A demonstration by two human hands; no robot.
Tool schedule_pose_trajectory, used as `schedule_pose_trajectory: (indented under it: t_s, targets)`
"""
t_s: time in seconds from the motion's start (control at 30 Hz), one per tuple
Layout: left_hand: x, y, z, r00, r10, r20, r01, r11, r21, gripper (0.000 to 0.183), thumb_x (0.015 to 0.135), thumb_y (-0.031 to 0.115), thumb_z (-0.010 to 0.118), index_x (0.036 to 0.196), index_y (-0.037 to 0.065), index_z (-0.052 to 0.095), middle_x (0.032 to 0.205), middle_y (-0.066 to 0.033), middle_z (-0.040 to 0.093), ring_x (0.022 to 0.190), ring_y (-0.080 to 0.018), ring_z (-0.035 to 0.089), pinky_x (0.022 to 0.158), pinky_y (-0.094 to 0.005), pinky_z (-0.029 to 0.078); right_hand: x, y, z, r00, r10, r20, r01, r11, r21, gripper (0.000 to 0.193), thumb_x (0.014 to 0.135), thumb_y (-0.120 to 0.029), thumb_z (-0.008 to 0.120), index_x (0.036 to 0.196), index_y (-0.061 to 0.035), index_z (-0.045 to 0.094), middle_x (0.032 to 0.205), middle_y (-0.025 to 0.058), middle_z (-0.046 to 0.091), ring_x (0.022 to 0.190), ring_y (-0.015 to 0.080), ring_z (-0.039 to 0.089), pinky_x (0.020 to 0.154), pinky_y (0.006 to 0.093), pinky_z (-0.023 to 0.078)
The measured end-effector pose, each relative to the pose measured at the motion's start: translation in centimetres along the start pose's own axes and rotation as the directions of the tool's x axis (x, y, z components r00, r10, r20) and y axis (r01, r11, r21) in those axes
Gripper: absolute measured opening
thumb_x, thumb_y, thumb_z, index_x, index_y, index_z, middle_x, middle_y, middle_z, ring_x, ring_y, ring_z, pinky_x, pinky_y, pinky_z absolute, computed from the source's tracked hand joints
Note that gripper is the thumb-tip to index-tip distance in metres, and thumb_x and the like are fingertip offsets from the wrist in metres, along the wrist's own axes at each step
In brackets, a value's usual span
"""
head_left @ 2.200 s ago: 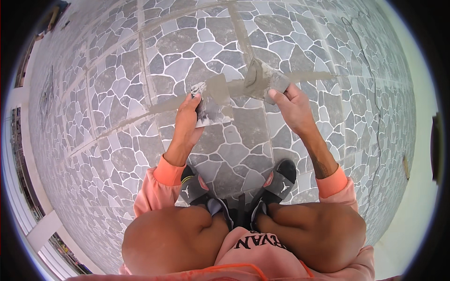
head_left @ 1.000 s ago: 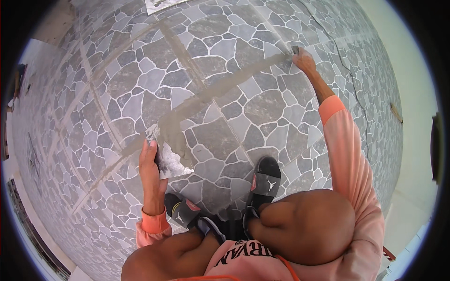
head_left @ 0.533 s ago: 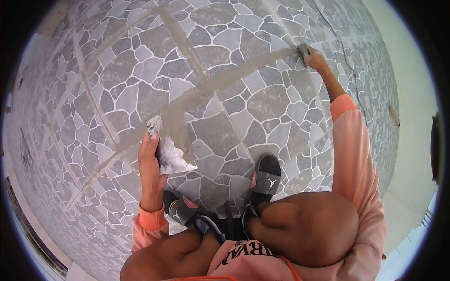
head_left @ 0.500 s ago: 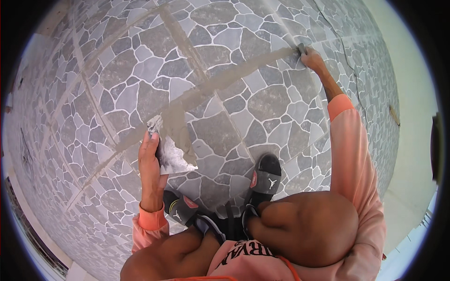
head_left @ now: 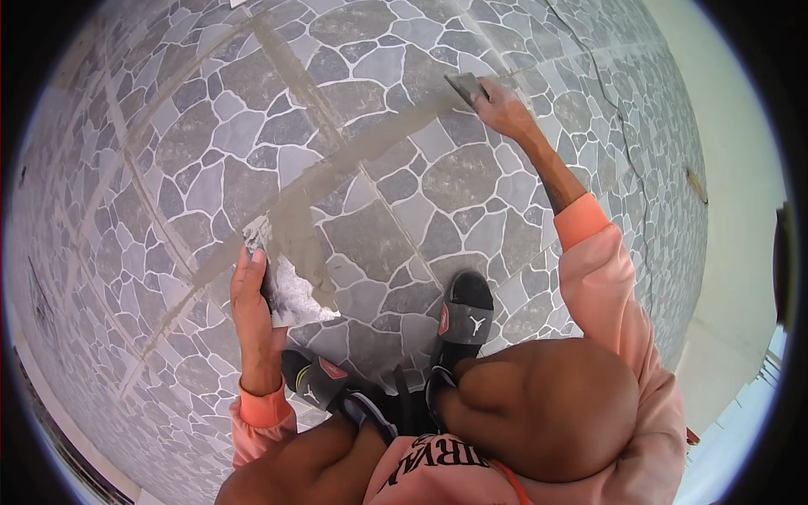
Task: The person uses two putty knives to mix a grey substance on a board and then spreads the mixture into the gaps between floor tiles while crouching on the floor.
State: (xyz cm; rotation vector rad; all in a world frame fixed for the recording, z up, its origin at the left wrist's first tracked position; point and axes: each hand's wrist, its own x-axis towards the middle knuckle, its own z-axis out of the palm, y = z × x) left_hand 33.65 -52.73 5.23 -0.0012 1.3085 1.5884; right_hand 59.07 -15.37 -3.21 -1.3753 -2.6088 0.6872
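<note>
My right hand (head_left: 502,109) grips a small, flat, dark grey scraper (head_left: 464,87) at the far end of a grey-brown grout band (head_left: 370,147) across the stone-patterned tiles. Whether the blade touches the floor is hard to tell. Nearer to me on the left, my left hand (head_left: 250,295) holds a flat, silvery-white sheet (head_left: 295,299) with a ragged edge, the fingers along its left side. Grey-brown paste (head_left: 300,236) shows beside and above the sheet, reaching up to the band. Part of the sheet is hidden behind the fingers.
My sandalled feet (head_left: 467,316) stand on the tiles just in front of my bent knees (head_left: 539,404). Another grout band (head_left: 295,71) runs off toward the far left. A thin dark cable (head_left: 619,126) lies along the right, near a pale wall (head_left: 732,185).
My right hand has drawn the scraper left along the band, and the blade now shows broadside. The left hand keeps its hold on the sheet. The whole view has shifted slightly.
</note>
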Motion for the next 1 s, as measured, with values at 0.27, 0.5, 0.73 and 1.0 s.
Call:
schedule_pose_trajectory:
  t_s: [0.27, 0.5, 0.73, 1.0]
  targets:
    - [0.2, -2.3, -0.5, 0.999, -0.042, -0.031, 0.040, 0.997, -0.069, 0.042, 0.099, 0.016, 0.051, 0.137, -0.002, 0.045, 0.123, -0.0082, 0.060, 0.108, -0.0166, 0.061, 0.093, -0.0297, 0.048, 1.6, 11.8, -3.3, 0.993, -0.094, -0.075, 0.045, 0.867, -0.496, 0.039, 0.082, -0.010, 0.050, 0.119, -0.0047, 0.061, 0.106, 0.0259, 0.066, 0.103, 0.0402, 0.062, 0.088, 0.0471, 0.048]
    - [3.3, -1.9, 1.7, 0.995, -0.083, 0.058, 0.078, 0.994, 0.076, 0.043, 0.100, 0.018, 0.048, 0.138, -0.001, 0.045, 0.125, -0.0085, 0.059, 0.109, -0.0161, 0.059, 0.094, -0.0299, 0.046, -3.5, 2.0, -7.8, 0.925, 0.142, 0.351, -0.287, 0.868, 0.406, 0.037, 0.093, -0.019, 0.056, 0.123, 0.0020, 0.058, 0.104, 0.0054, 0.065, 0.097, 0.0148, 0.061, 0.087, 0.0330, 0.047]
    - [6.1, -1.8, 3.0, 0.989, -0.099, 0.111, 0.086, 0.990, 0.112, 0.042, 0.100, 0.018, 0.049, 0.137, -0.001, 0.045, 0.123, -0.0079, 0.060, 0.107, -0.0147, 0.060, 0.092, -0.0291, 0.047, -10.3, -7.8, -5.2, 0.782, 0.040, 0.622, -0.588, 0.376, 0.716, 0.037, 0.093, -0.013, 0.062, 0.125, 0.0019, 0.052, 0.105, 0.0054, 0.063, 0.089, 0.0124, 0.063, 0.081, 0.0307, 0.052]
    - [6.4, -1.7, 4.4, 0.981, -0.171, 0.087, 0.151, 0.969, 0.198, 0.065, 0.097, 0.026, 0.057, 0.149, -0.001, 0.029, 0.131, -0.0135, 0.056, 0.120, -0.0158, 0.054, 0.104, -0.0313, 0.041, -9.4, -13.5, -8.8, 0.619, -0.769, 0.162, 0.747, 0.640, 0.183, 0.039, 0.092, -0.006, 0.055, 0.131, -0.0060, 0.050, 0.121, 0.0124, 0.064, 0.111, 0.0264, 0.064, 0.091, 0.0374, 0.052]
